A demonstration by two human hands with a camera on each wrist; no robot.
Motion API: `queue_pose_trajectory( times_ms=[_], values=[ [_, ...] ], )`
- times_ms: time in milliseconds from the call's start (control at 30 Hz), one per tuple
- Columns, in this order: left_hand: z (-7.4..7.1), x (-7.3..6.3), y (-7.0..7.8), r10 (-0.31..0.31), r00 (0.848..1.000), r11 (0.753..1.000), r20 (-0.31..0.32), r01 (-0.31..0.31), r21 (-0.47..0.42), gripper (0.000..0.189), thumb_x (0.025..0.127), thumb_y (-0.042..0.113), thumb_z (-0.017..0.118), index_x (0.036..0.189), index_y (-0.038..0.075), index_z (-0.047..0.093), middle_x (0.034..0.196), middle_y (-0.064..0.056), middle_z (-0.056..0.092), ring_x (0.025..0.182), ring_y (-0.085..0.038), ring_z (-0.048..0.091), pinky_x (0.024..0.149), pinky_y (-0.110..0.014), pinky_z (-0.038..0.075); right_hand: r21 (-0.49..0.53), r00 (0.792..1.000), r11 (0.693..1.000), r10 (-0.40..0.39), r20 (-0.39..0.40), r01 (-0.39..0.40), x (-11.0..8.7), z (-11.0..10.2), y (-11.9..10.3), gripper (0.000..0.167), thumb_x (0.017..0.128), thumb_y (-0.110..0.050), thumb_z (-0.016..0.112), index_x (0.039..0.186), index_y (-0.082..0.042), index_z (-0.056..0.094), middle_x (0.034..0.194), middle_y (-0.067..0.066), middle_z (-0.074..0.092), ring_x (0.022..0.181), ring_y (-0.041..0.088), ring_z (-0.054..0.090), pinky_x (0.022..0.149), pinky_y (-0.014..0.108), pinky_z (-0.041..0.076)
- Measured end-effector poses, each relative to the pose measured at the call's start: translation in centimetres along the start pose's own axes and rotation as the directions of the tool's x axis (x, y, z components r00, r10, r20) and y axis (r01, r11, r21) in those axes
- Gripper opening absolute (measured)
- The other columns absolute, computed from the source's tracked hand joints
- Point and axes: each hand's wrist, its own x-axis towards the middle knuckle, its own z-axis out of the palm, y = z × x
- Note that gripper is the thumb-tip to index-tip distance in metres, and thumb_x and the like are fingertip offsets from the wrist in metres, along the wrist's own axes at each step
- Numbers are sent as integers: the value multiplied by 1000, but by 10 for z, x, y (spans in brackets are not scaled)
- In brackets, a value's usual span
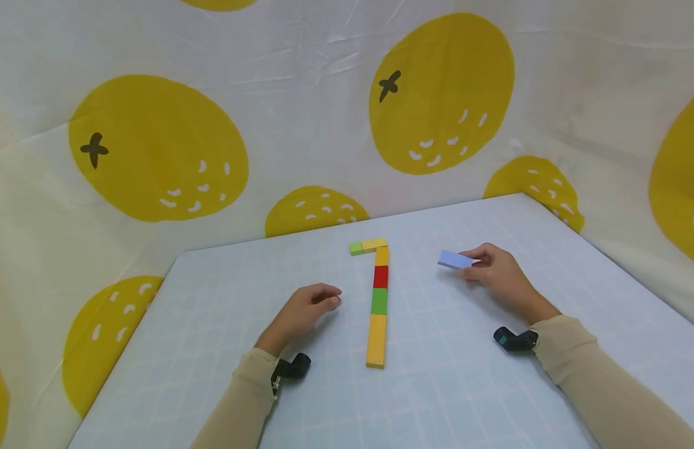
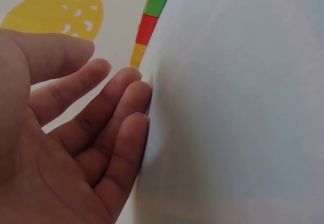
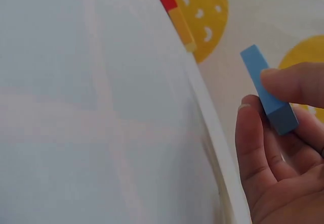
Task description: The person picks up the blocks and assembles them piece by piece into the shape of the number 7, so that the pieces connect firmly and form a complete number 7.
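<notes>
Between thumb and fingers, my right hand (image 1: pixel 501 274) pinches a light blue block (image 1: pixel 454 259), held above the table to the right of a row of blocks. In the right wrist view the blue block (image 3: pixel 268 90) points away from the palm. My left hand (image 1: pixel 304 310) rests on the table left of the row, fingers loosely bent and holding nothing. The row runs away from me: a long yellow block (image 1: pixel 376 340), a green block (image 1: pixel 379 301), a red block (image 1: pixel 381 277) and an orange-yellow block (image 1: pixel 382 256). At its far end, a pale yellow block (image 1: pixel 374 245) and a light green block (image 1: pixel 355 249) extend leftward.
A pale blue checked cloth covers the table (image 1: pixel 436 386). Behind it and at both sides hangs a white curtain (image 1: pixel 307 125) with big yellow fruit prints. Each wrist wears a small black camera, such as the right one (image 1: pixel 515 339).
</notes>
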Motion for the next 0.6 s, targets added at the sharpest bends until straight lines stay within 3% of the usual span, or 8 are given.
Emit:
queue_pose_trajectory(
  times_ms=[233, 467, 600],
  values=[
    [-2, -7, -8, 27, 1000, 999, 16, -26, -26, 24, 98, 36, 64, 119, 25, 70, 109, 10, 68, 101, -16, 60, 96, -42, 50, 77, 999, 996, 41, 7, -42, 11, 15, -4, 50, 93, -33, 73, 130, -7, 52, 129, 15, 60, 102, 28, 66, 82, 19, 54],
    [-8, -15, -10, 49, 999, 998, -3, -49, -40, 24, 99, 34, 64, 120, 22, 70, 105, 9, 69, 95, -15, 62, 91, -40, 52, 183, 999, 983, -20, 47, 11, 22, 27, -11, 57, 94, -22, 72, 144, -5, 50, 136, 20, 55, 105, 29, 66, 84, 24, 55],
    [-9, -19, -12, 46, 999, 997, -5, -47, -54, 25, 99, 35, 64, 119, 21, 70, 105, 8, 69, 95, -15, 62, 93, -42, 51, 180, 996, 983, 23, 87, -38, 24, 32, -18, 55, 94, -24, 72, 142, -6, 52, 136, 21, 52, 106, 31, 66, 86, 24, 54]
  ],
)
